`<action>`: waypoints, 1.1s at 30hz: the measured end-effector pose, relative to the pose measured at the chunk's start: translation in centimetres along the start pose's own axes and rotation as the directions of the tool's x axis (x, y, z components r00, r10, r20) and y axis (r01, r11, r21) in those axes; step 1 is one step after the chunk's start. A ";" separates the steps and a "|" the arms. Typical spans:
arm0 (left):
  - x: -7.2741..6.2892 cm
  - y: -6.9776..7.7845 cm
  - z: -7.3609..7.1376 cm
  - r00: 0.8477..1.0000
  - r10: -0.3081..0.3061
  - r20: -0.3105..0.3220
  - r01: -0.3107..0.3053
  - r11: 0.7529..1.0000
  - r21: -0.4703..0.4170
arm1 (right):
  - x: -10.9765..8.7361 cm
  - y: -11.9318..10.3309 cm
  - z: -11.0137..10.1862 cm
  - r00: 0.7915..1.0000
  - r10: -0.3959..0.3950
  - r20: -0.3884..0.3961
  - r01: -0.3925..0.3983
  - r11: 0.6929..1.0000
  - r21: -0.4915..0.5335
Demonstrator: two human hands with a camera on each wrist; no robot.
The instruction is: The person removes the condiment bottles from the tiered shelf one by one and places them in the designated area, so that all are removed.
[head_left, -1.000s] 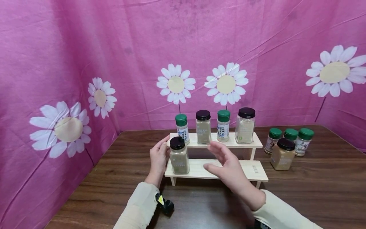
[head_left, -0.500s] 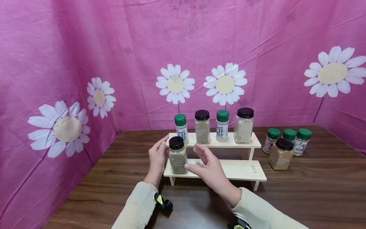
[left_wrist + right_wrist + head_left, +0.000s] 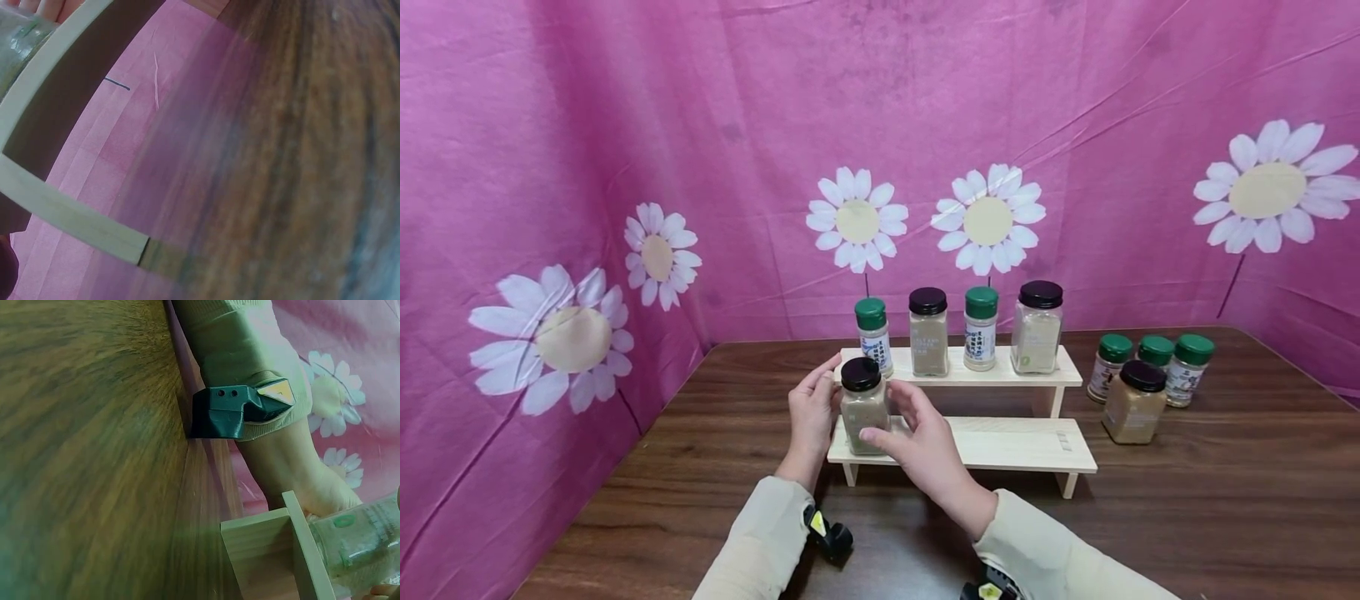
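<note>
A two-step wooden display rack (image 3: 1011, 446) stands on the table. On the left of its lower step is a square spice jar (image 3: 861, 408) with a black lid and greenish-beige powder. My right hand (image 3: 925, 446) holds this jar, thumb across its front and fingers round the right side. My left hand (image 3: 808, 421) grips the left end of the upper step, beside the jar; its fingertips are partly hidden. In the right wrist view, the jar (image 3: 356, 540) stands on the rack with the left hand (image 3: 322, 490) behind it.
The upper step holds a green-capped shaker (image 3: 872, 337), a black-lidded jar (image 3: 928, 333), another green-capped shaker (image 3: 981, 329) and a black-lidded jar (image 3: 1037, 329). Right of the rack, a black-lidded jar (image 3: 1135, 408) and several green-capped shakers (image 3: 1187, 375) stand on the table (image 3: 1225, 500). A pink flowered cloth (image 3: 760, 125) hangs behind.
My right hand has moved left from over the middle of the rack to the jar on the lower step and taken hold of it. The left hand has stayed in place.
</note>
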State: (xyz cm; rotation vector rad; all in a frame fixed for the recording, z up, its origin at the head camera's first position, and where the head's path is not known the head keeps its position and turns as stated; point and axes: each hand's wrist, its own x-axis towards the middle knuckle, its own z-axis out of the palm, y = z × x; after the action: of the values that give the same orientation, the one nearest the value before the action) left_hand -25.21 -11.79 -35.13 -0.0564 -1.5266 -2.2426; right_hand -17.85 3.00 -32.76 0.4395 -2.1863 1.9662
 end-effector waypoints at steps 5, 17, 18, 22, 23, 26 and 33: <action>-0.1 0.1 0.0 1.000 -0.009 -0.002 0.009 1.000 0.003 | 0.1 0.3 0.5 0.999 -0.036 -0.013 0.035 0.999 -0.024; -0.1 0.1 0.0 1.000 -0.016 0.005 0.015 1.000 0.011 | 0.5 1.1 1.3 0.996 -0.074 -0.050 0.067 0.989 -0.132; -0.1 0.1 0.0 1.000 -0.018 0.004 0.018 1.000 0.008 | 0.5 1.2 1.4 0.995 -0.081 -0.056 0.072 0.987 -0.145; -0.1 0.1 0.0 1.000 -0.017 0.008 0.017 1.000 0.001 | 0.6 1.2 1.6 0.992 -0.104 -0.074 0.089 0.979 -0.182; -0.1 0.2 0.0 1.000 -0.016 0.008 0.016 1.000 -0.002 | 0.6 1.2 1.6 0.991 -0.108 -0.078 0.092 0.978 -0.186; -0.1 0.2 0.1 1.000 -0.012 0.009 0.012 1.000 -0.012 | 0.7 1.2 1.8 0.990 -0.115 -0.086 0.097 0.976 -0.197; -0.2 0.3 0.1 1.000 -0.009 0.004 0.009 1.000 -0.012 | 0.6 1.1 1.9 0.990 -0.109 -0.090 0.088 0.975 -0.206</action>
State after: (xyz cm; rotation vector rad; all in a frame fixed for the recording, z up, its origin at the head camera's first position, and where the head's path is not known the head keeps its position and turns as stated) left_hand -24.94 -11.68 -34.91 -0.0575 -1.5183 -2.2601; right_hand -18.61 1.20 -33.86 0.4000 -2.2247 1.6582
